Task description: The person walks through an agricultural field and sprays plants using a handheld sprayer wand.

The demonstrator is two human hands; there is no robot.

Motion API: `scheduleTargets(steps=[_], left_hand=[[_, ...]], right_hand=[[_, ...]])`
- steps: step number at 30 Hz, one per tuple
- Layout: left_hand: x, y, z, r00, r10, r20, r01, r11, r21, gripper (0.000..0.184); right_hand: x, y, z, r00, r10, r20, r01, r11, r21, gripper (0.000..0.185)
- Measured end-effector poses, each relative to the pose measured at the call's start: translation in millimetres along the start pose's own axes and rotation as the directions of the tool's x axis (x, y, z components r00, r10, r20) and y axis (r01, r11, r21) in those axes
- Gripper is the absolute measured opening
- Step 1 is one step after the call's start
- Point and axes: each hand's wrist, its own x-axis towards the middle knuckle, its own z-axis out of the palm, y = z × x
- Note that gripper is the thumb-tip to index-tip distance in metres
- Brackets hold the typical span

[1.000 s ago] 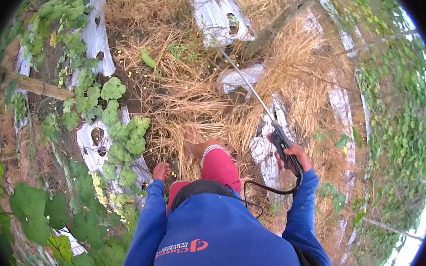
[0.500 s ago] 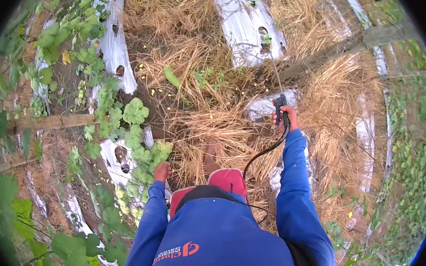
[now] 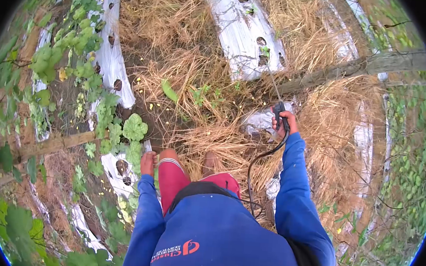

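My right hand (image 3: 287,123) is wrapped around the black handle of a spray wand (image 3: 278,108), held out ahead on the right. The wand's thin metal tube (image 3: 274,84) points forward, toward the torn end of a silver plastic mulch strip (image 3: 254,51). From the handle a black hose (image 3: 254,161) curves back to my waist. My left hand (image 3: 148,163) hangs low beside my left thigh, next to broad green leaves (image 3: 135,128). Its fingers are curled, and nothing shows in them.
A wooden pole (image 3: 353,69) slants across the right, and another pole (image 3: 57,145) lies at left. Leafy vines (image 3: 48,65) line the left side. Dry straw (image 3: 212,138) covers the ground ahead, where a long green gourd-like fruit (image 3: 169,90) lies.
My left leg has swung forward into view. My left hand has shifted slightly left and forward. The right hand still grips the spray wand, a little lower in view.
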Motion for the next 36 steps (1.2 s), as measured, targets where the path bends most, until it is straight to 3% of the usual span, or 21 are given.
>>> scheduleTargets(steps=[6,14,15,22,26,28,36], left_hand=[[25.3,32.7,1.6,1.0,-0.001,-0.023,-0.001,0.998,-0.06,0.024],[100.0,44.8,18.8,0.991,-0.066,0.117,0.07,0.997,-0.027,0.027],[113.2,43.5,23.2,0.986,-0.024,0.167,0.045,0.991,-0.124,0.025],[178.6,93.1,36.5,0.957,-0.166,0.237,0.198,0.973,-0.119,0.017],[218.3,126.8,31.6,0.952,-0.145,0.269,0.182,0.976,-0.118,0.019],[239.2,140.2,28.9,0.958,-0.14,0.249,0.177,0.976,-0.129,0.02],[269.4,192.1,17.4,0.98,-0.085,0.183,0.109,0.986,-0.128,0.017]], right_hand=[[10.5,-8.5,5.2,0.999,0.023,-0.03,-0.023,0.999,-0.03,0.034],[35.3,-10.3,35.0,0.993,0.008,-0.115,-0.011,1.0,-0.027,0.035],[43.7,-16.4,41.4,0.994,0.018,-0.112,-0.02,1.0,-0.01,0.037],[48.6,-33.6,111.3,0.994,0.029,-0.108,-0.029,1.0,-0.001,0.044],[56.7,-37.6,139.9,0.983,0.021,-0.183,-0.032,0.998,-0.054,0.045],[62.8,-37.5,148.6,0.99,0.027,-0.136,-0.029,1.0,-0.01,0.045],[78.2,-45.6,181.7,0.97,0.048,-0.238,-0.049,0.999,0.002,0.043]])
